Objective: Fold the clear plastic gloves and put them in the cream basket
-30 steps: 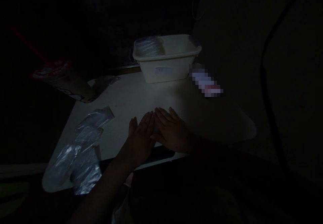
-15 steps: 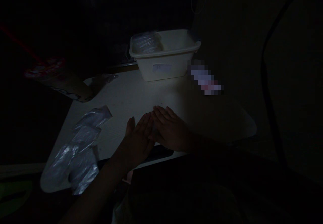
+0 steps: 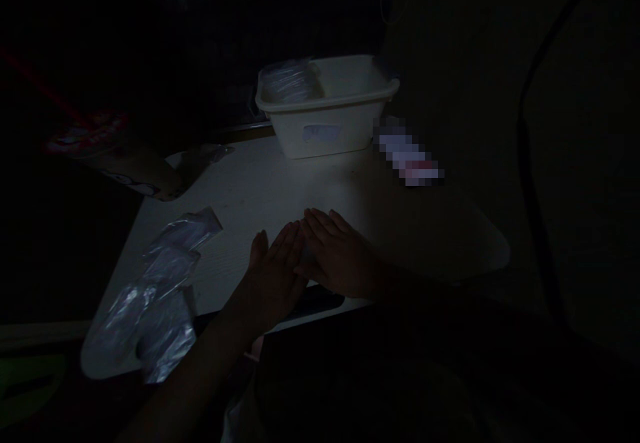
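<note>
In the dim head-worn view, two bare hands lie close together near the front edge of a cream, round-cornered bench (image 3: 400, 230). The left hand (image 3: 274, 276) is flat and open, palm down, its fingers spread and pointing away from the person. The right hand (image 3: 340, 256) is also flat and open, angled in from the right, its fingertips meeting the left hand's. Neither visibly grips anything, though a pale sliver (image 3: 307, 253) shows between them; it is too dark to tell what it is. Left of the hands lies a row of crumpled clear plastic bags (image 3: 160, 303). Ahead stands a white rectangular plastic tub (image 3: 325, 133) with a paper label, clear plastic bags (image 3: 290, 83) inside. A blurred, pixelated packet (image 3: 407, 156) lies to its right, and a dark flat object (image 3: 315, 300) sits along the front edge.
</note>
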